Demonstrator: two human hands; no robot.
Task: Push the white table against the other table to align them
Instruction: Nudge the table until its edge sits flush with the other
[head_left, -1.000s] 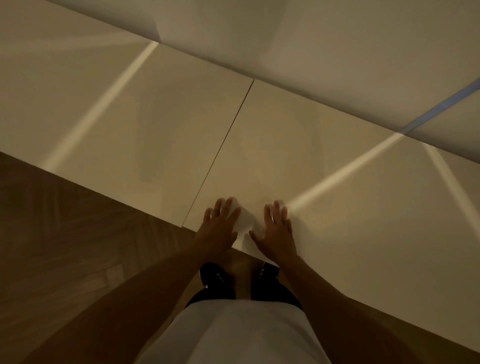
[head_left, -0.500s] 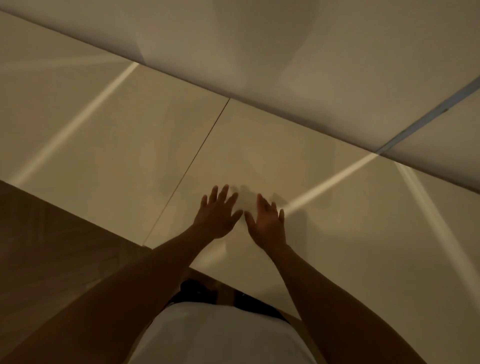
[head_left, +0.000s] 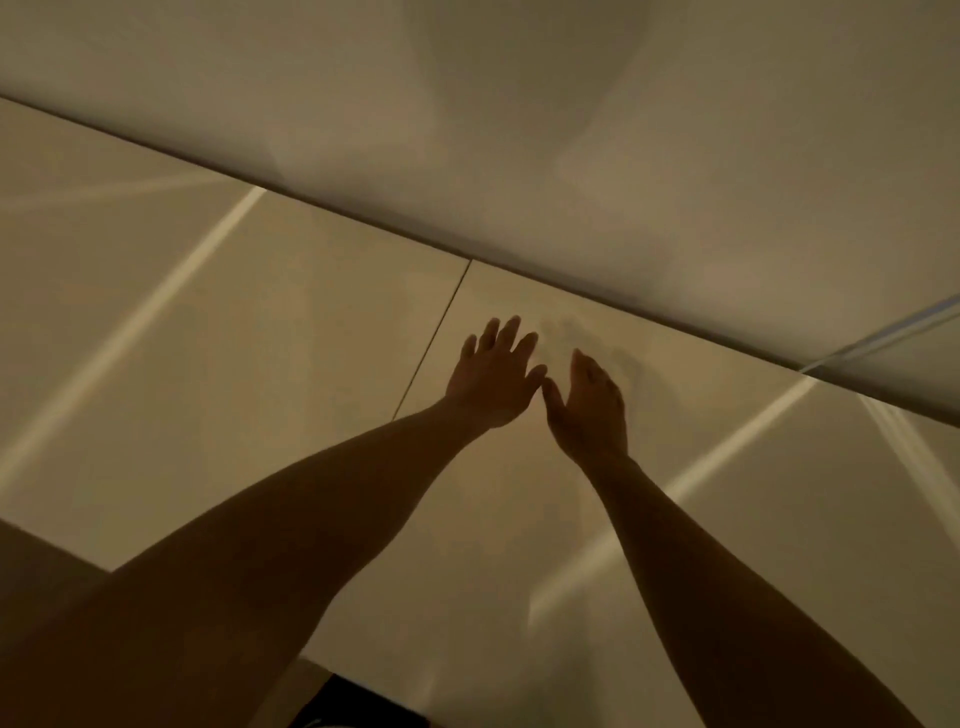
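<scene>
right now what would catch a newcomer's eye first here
Two bare arms reach in from the bottom, left hand and right hand open, side by side over the white table. Just left runs a thin dark seam where the other table meets it.

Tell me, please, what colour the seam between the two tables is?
The seam is a thin dark line between the off-white tabletops, seen in the head view.

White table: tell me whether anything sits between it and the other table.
Nothing visible does. The white table and the other table meet along a thin dark seam, with no object in it. The left hand and right hand are over the white table, holding nothing.
</scene>
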